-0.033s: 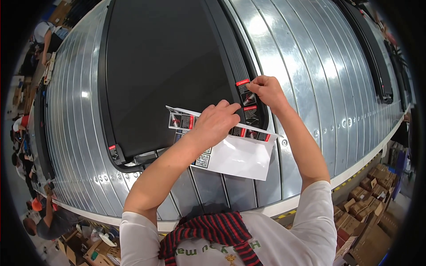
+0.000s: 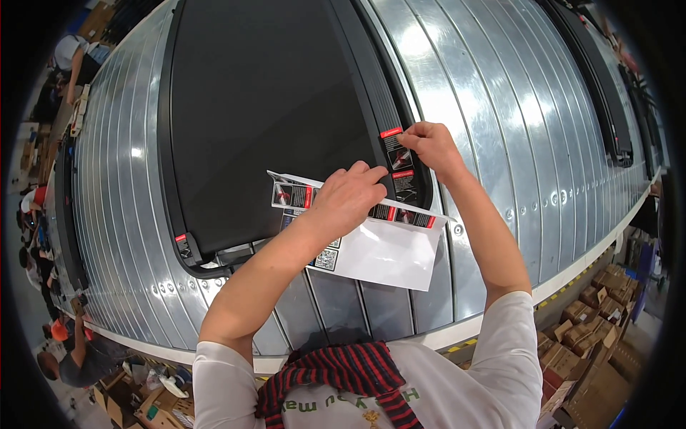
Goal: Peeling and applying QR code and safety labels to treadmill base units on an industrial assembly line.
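Step in hand, prob.: placing the upper label (image 2: 399,159) on the black panel's (image 2: 264,107) R rail, near its near R corner. R hand (image 2: 436,149) pinches that label's edge, thumb + index; L hand (image 2: 349,199) grips the label sheet (image 2: 393,254), which overhangs the panel's near edge above the metal desk (image 2: 486,143). 1 lower label (image 2: 404,187) sits just nearer on the same rail. Next move calls for keeping the edge straight, then pressing it flat; can't tell if it's fully stuck.

Place: factory workshop | long metal-slatted worktable (image 2: 486,107) | cardboard boxes (image 2: 561,360) | yellow-black striped edging (image 2: 561,292) | co-workers (image 2: 70,53) alongside
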`<action>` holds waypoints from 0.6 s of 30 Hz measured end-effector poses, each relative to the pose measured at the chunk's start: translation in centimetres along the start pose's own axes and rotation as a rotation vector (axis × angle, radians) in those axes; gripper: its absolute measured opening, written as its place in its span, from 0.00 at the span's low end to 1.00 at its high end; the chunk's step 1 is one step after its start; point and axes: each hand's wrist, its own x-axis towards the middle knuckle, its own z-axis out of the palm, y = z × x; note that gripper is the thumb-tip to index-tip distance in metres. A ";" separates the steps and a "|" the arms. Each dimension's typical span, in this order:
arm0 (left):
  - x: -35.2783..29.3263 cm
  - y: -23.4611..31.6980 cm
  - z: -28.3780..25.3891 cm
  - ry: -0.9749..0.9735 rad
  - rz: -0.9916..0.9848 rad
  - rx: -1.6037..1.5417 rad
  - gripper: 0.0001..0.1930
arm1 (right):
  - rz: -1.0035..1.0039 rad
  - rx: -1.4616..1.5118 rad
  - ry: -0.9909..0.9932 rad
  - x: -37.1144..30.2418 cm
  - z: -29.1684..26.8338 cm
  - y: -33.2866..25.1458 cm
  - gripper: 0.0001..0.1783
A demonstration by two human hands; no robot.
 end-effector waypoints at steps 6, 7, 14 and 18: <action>0.0 -0.1 0.2 0.023 0.012 -0.020 0.02 | 0.046 0.132 -0.029 -0.1 -0.2 0.0 0.06; 0.1 -0.1 0.2 0.014 0.008 -0.014 0.03 | 0.030 0.121 -0.025 0.0 -0.2 0.2 0.06; 0.1 -0.3 0.0 -0.006 0.002 -0.012 0.03 | 0.001 0.035 0.034 -0.2 0.3 0.0 0.07; 0.1 -0.3 0.0 -0.007 0.014 -0.019 0.04 | 0.004 0.011 0.044 -0.3 0.3 0.0 0.07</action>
